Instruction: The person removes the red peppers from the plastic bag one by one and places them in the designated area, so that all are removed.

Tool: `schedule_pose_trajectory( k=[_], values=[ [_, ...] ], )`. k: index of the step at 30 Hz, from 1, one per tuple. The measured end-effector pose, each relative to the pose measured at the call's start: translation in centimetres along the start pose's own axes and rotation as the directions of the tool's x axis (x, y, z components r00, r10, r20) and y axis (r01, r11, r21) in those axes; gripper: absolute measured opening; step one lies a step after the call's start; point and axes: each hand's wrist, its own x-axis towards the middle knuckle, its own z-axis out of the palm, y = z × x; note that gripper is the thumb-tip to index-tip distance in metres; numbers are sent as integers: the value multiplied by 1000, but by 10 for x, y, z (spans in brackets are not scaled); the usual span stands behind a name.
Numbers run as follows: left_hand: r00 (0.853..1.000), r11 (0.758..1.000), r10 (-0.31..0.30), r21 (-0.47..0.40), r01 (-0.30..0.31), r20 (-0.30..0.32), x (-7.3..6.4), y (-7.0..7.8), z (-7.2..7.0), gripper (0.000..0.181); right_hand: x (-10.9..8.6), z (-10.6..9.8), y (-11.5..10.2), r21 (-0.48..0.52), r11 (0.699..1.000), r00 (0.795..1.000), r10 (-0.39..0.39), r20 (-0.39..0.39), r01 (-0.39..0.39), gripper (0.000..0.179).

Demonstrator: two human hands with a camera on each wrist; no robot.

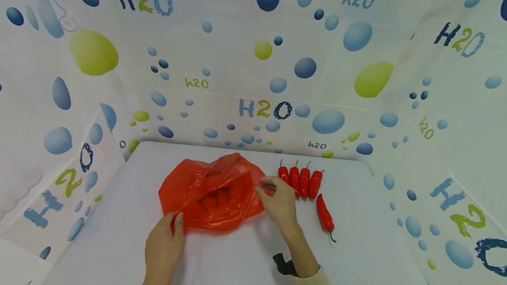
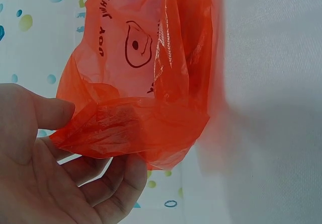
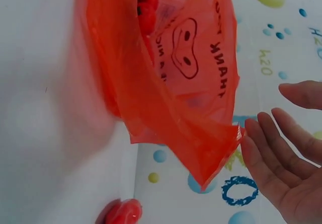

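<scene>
A red plastic bag (image 1: 222,219) with dark printing lies on the white table, its mouth spread toward me. At the bag's near left edge, my left hand (image 1: 164,241) pinches the plastic between thumb and fingers; the left wrist view shows this hand (image 2: 75,168) beside the folded rim. My right hand (image 1: 279,199) is at the right side of the bag. In the right wrist view that hand (image 3: 287,158) has its thumb apart and fingertips right at the bag's corner. Inside the mouth, glossy red chili peppers (image 3: 147,15) partly show; the rest is hidden by plastic.
Several red chili peppers (image 1: 304,181) lie in a row right of the bag, stems pointing away. Closer to me lies a single chili pepper (image 1: 325,214), stem toward me. A patterned curtain (image 1: 237,56) stands behind and beside the table (image 1: 368,241).
</scene>
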Motion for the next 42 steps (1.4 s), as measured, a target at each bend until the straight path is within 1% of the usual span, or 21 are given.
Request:
schedule_pose_trajectory(
  k=[4, 8, 12, 17, 21, 25, 27, 32, 34, 36, 42],
  values=[
    [1000, 1000, -2, 2, 2, 10, 0, 0, -1, 42, 5, 2, -3, -12, 1000, 999, 10, 32, -9, 30],
    [1000, 1000, 1, 0, -1, 7, 0, -1, -2, 43, 11, 7, -4, -29, 999, 998, 17, 62, -15, 29],
    [1000, 1000, 10, -4, -10, 2, -1, -1, -3, 43, 15, 14, -3, -59, 998, 996, 10, 90, -5, 27],
    [999, 1000, 21, -11, -22, -29, -4, -2, -4, 41, 21, 25, -1, -109, 994, 993, -18, 121, 31, 27],
    [999, 1000, 27, -13, -28, -45, -5, -1, -4, 38, 26, 34, 0, -178, 983, 984, -16, 178, 48, 27],
    [998, 1000, 29, -11, -29, -54, -6, 0, -4, 37, 29, 43, -5, -208, 976, 969, -8, 246, 60, 28],
    [998, 1000, 30, -7, -30, -55, -6, 0, -5, 37, 29, 47, -7, -222, 973, 964, -3, 264, 64, 28],
    [998, 999, 32, -3, -32, -51, -6, 2, -6, 37, 35, 57, -4, -289, 953, 957, 0, 290, 88, 26],
    [998, 1000, 30, -2, -30, -50, -7, 2, -6, 37, 38, 62, -3, -306, 948, 956, 7, 294, 87, 27],
    [998, 999, 32, -2, -32, -49, -7, 3, -5, 37, 41, 66, -3, -314, 947, 955, 30, 294, 67, 27],
    [998, 999, 37, -8, -38, -56, -8, 4, -4, 36, 48, 80, 0, -292, 956, 946, 84, 314, 12, 23]
  ],
)
